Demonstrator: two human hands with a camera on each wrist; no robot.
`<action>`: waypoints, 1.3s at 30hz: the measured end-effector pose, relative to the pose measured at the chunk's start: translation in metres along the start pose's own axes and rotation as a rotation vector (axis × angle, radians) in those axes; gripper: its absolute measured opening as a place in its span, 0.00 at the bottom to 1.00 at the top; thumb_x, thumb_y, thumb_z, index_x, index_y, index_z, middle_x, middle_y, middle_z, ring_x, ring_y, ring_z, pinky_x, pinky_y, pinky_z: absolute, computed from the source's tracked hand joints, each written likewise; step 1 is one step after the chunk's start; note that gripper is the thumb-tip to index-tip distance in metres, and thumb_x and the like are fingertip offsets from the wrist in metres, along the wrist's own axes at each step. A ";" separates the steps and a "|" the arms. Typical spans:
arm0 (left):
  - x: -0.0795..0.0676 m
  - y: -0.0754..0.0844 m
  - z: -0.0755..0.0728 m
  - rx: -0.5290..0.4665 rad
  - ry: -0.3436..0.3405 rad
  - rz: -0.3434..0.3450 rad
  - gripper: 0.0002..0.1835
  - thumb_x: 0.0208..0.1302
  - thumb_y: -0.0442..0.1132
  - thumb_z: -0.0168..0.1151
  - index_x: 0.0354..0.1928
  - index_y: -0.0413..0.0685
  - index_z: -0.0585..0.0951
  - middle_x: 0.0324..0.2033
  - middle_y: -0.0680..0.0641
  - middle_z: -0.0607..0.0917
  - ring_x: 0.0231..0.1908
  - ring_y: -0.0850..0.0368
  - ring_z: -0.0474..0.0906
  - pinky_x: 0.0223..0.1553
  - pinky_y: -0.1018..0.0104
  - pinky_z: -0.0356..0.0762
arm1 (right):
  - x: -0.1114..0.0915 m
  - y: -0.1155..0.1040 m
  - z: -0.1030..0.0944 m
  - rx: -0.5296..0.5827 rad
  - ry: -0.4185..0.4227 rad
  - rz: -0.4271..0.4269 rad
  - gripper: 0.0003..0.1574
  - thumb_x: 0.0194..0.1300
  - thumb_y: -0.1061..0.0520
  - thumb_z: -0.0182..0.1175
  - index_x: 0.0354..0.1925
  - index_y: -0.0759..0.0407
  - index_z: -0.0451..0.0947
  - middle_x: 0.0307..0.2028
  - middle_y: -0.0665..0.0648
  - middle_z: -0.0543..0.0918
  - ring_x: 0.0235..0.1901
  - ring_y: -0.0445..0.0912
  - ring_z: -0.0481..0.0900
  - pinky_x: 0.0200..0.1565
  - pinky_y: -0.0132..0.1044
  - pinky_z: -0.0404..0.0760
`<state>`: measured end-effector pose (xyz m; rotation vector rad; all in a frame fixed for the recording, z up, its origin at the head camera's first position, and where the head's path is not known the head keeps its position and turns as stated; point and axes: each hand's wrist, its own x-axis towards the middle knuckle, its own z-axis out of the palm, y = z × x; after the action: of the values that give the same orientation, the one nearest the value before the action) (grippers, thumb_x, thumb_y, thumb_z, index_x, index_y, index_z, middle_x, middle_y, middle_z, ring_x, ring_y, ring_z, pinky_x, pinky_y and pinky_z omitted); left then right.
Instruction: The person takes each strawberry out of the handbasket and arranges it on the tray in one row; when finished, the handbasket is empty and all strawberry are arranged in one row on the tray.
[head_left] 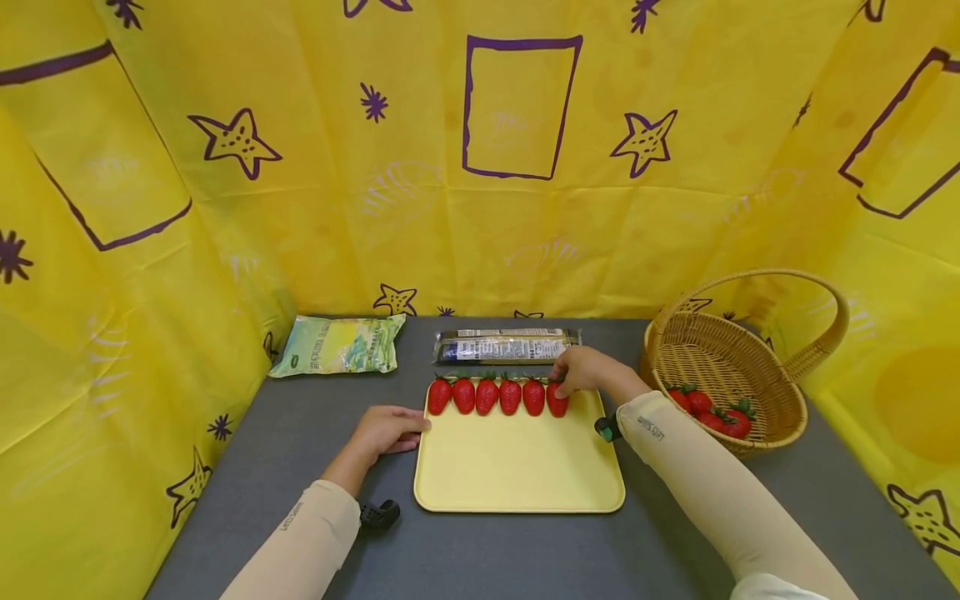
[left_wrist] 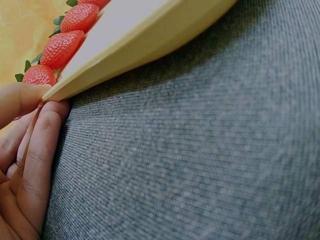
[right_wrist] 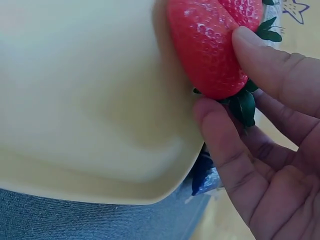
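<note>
A yellow tray lies on the table with several red strawberries in a row along its far edge, leafy ends pointing away. My left hand pinches the tray's left rim between thumb and fingers; the left wrist view shows the thumb on top of the rim. At the right end of the row, my right hand holds a strawberry by its leafy end. In the right wrist view the thumb lies on its side and the index finger touches near the leaves. That strawberry rests on the tray.
A wicker basket with a tall handle stands at the right, several strawberries inside. Behind the tray lies a clear-wrapped dark package. A green and yellow packet sits at the back left. Yellow patterned cloth surrounds the grey table.
</note>
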<state>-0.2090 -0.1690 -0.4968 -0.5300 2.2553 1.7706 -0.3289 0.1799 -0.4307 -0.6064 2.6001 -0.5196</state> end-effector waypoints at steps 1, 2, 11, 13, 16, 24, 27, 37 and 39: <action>0.000 0.000 0.000 0.000 0.000 0.000 0.17 0.55 0.38 0.75 0.45 0.37 0.86 0.29 0.46 0.87 0.25 0.58 0.83 0.30 0.65 0.85 | 0.000 0.001 0.001 0.005 0.005 0.004 0.16 0.57 0.57 0.73 0.44 0.58 0.85 0.39 0.52 0.84 0.37 0.46 0.79 0.43 0.41 0.81; 0.000 0.000 0.001 0.001 0.000 -0.001 0.17 0.55 0.38 0.75 0.45 0.37 0.86 0.29 0.46 0.87 0.24 0.58 0.83 0.30 0.66 0.85 | 0.000 0.002 0.002 0.010 0.010 0.006 0.16 0.57 0.57 0.73 0.45 0.58 0.85 0.39 0.52 0.84 0.38 0.46 0.79 0.43 0.41 0.81; 0.001 -0.001 0.003 0.013 -0.004 -0.007 0.18 0.55 0.39 0.75 0.45 0.36 0.86 0.29 0.46 0.87 0.25 0.58 0.83 0.30 0.66 0.85 | -0.014 0.009 -0.003 0.065 0.018 -0.015 0.28 0.58 0.52 0.73 0.56 0.57 0.81 0.51 0.58 0.82 0.52 0.56 0.77 0.52 0.49 0.79; 0.000 -0.001 0.003 0.019 -0.002 -0.008 0.18 0.55 0.39 0.75 0.45 0.37 0.86 0.29 0.47 0.87 0.24 0.58 0.83 0.30 0.66 0.85 | -0.027 0.009 -0.013 0.094 0.025 -0.040 0.34 0.59 0.50 0.71 0.61 0.59 0.76 0.57 0.62 0.78 0.57 0.60 0.74 0.55 0.52 0.76; -0.001 0.000 0.003 0.023 0.002 -0.010 0.18 0.55 0.39 0.75 0.45 0.37 0.86 0.29 0.47 0.87 0.24 0.59 0.82 0.30 0.66 0.85 | -0.056 0.010 -0.038 0.159 -0.002 -0.107 0.36 0.62 0.48 0.69 0.64 0.61 0.73 0.60 0.63 0.75 0.59 0.61 0.72 0.57 0.55 0.75; -0.002 0.004 0.001 0.034 0.007 -0.014 0.18 0.55 0.39 0.75 0.45 0.37 0.86 0.28 0.47 0.86 0.24 0.60 0.82 0.30 0.66 0.85 | -0.124 0.085 -0.108 0.518 -0.251 -0.163 0.29 0.71 0.59 0.58 0.64 0.74 0.67 0.59 0.68 0.75 0.57 0.54 0.77 0.58 0.43 0.75; -0.002 0.004 0.000 0.030 0.004 -0.015 0.18 0.54 0.39 0.75 0.46 0.37 0.86 0.28 0.47 0.87 0.25 0.59 0.83 0.31 0.66 0.85 | -0.128 0.127 -0.112 0.656 -0.261 -0.085 0.32 0.74 0.62 0.53 0.67 0.79 0.57 0.61 0.67 0.74 0.58 0.53 0.76 0.62 0.47 0.71; 0.001 0.001 -0.002 0.020 0.003 -0.010 0.20 0.53 0.40 0.76 0.46 0.37 0.85 0.29 0.47 0.87 0.26 0.59 0.83 0.31 0.65 0.85 | -0.117 0.211 -0.078 0.819 -0.312 0.174 0.40 0.77 0.59 0.45 0.70 0.82 0.38 0.71 0.78 0.46 0.70 0.66 0.49 0.70 0.55 0.53; 0.001 0.001 -0.001 0.018 -0.001 -0.012 0.20 0.53 0.40 0.77 0.46 0.37 0.85 0.29 0.47 0.87 0.25 0.59 0.83 0.31 0.65 0.85 | -0.118 0.218 -0.072 0.774 -0.318 0.201 0.40 0.76 0.59 0.47 0.70 0.83 0.41 0.70 0.78 0.49 0.69 0.66 0.53 0.69 0.55 0.58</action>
<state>-0.2099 -0.1704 -0.4960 -0.5376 2.2601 1.7428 -0.3385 0.4383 -0.4293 -0.1424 1.9131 -1.1617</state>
